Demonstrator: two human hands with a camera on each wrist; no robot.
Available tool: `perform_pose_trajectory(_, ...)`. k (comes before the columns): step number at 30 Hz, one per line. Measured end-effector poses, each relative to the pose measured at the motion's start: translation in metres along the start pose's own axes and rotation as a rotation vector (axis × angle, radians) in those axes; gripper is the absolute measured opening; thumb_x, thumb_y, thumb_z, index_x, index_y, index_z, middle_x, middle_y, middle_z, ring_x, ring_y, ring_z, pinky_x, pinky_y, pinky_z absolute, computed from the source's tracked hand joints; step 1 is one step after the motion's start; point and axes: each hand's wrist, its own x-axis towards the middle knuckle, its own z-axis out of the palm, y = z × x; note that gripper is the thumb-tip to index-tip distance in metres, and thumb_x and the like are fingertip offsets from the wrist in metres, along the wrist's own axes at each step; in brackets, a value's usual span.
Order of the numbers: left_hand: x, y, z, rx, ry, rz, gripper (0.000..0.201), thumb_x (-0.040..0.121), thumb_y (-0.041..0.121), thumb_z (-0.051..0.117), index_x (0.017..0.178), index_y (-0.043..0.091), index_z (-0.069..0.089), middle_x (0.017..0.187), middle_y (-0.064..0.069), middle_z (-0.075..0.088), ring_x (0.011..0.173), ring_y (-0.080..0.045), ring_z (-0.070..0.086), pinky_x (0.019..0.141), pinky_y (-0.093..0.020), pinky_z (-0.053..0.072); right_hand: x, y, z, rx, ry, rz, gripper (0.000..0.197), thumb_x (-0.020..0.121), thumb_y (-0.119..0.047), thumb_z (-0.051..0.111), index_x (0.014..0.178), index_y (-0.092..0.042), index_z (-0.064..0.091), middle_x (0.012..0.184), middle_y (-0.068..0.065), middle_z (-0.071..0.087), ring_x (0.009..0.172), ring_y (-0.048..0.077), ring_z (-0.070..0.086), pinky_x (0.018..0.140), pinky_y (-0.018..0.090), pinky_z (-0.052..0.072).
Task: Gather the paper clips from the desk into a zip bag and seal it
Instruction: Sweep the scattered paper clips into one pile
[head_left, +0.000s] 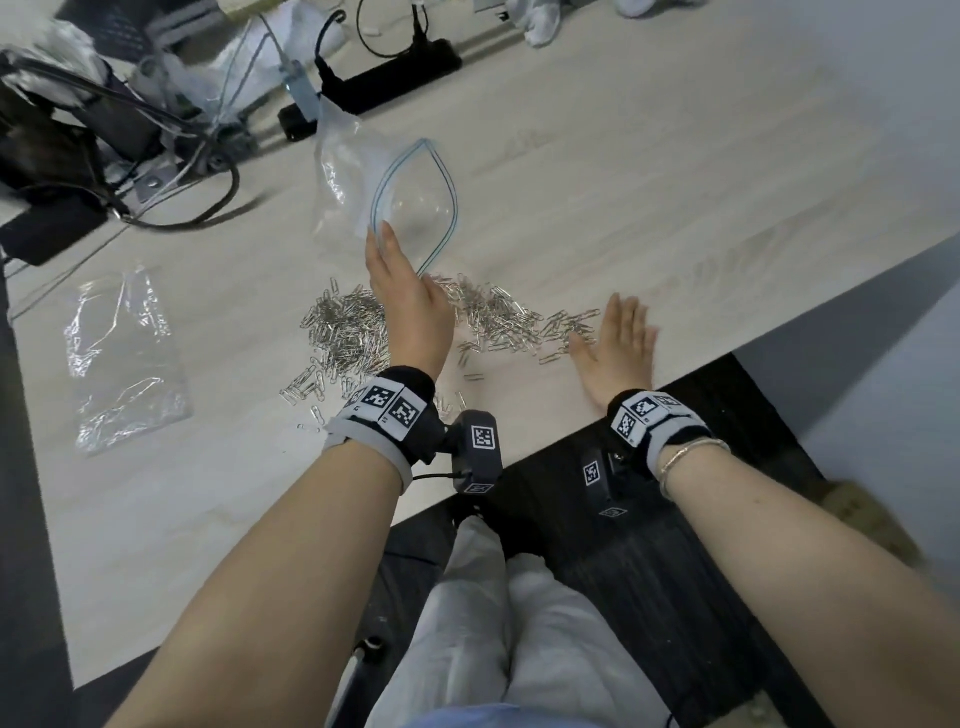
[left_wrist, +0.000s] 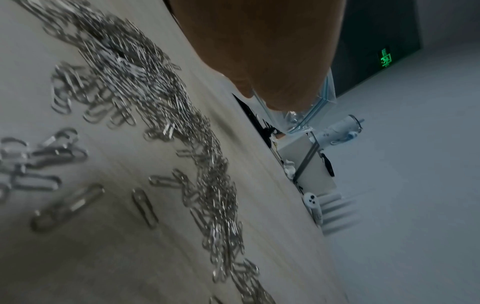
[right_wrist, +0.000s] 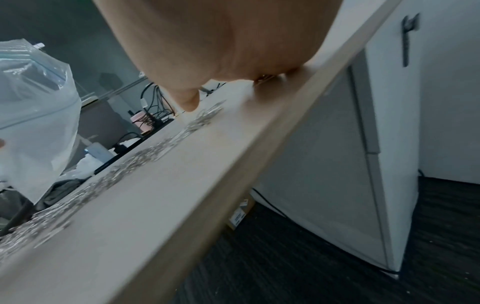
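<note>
The paper clips (head_left: 415, 325) lay in a band across the counter (head_left: 649, 182) between both hands. The left hand (head_left: 408, 306) pinched the zip bag (head_left: 400, 200) open just beyond them; the right hand (head_left: 618, 343) lay flat, fingers straight, at the band's right end.

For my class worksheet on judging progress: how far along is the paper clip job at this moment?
Early stage. Done: the zip bag is open, its blue-lined mouth gaping, held by the left hand. In hand: the right hand lies flat on the desk at the right end of the paper clips, apparently sweeping them. Left: no clips are visible in the bag; gathering and sealing remain.
</note>
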Motion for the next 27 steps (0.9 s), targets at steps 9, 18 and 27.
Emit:
perform_pose_trajectory(9,0.009,-0.042,-0.058,0.064,0.166,-0.073,0.062,0.087,-0.005,0.034,0.145,-0.002,0.012,0.153,-0.022,0.008,0.144,-0.03,0.006,0.116,-0.031,0.008,0.013,-0.084,0.031,-0.088,-0.089,-0.219,0.071,0.096,-0.051,0.022,0.148,-0.011,-0.007,0.157,0.009,-0.014,0.144,0.021,-0.016,0.114,0.04,-0.014)
perform_pose_trajectory(18,0.008,-0.072,-0.094,0.069,0.252,-0.162,0.063,0.087,-0.003,0.033,0.145,0.0,0.011,0.153,-0.019,0.006,0.144,-0.028,0.003,0.117,-0.032,0.008,-0.006,-0.148,0.064,-0.02,-0.234,-0.509,0.073,0.096,-0.049,0.027,0.147,-0.014,-0.01,0.156,0.005,-0.017,0.143,0.018,-0.017,0.116,0.036,-0.01)
perform_pose_trajectory(27,0.017,-0.1,-0.121,0.067,0.345,-0.249,0.063,0.087,-0.004,0.033,0.146,0.003,0.012,0.154,-0.018,0.004,0.144,-0.027,0.004,0.119,-0.037,0.011,0.05,-0.16,0.04,0.04,-0.093,-0.392,0.068,0.097,-0.04,0.035,0.148,-0.013,-0.001,0.158,0.005,-0.004,0.145,0.02,-0.006,0.117,0.037,-0.007)
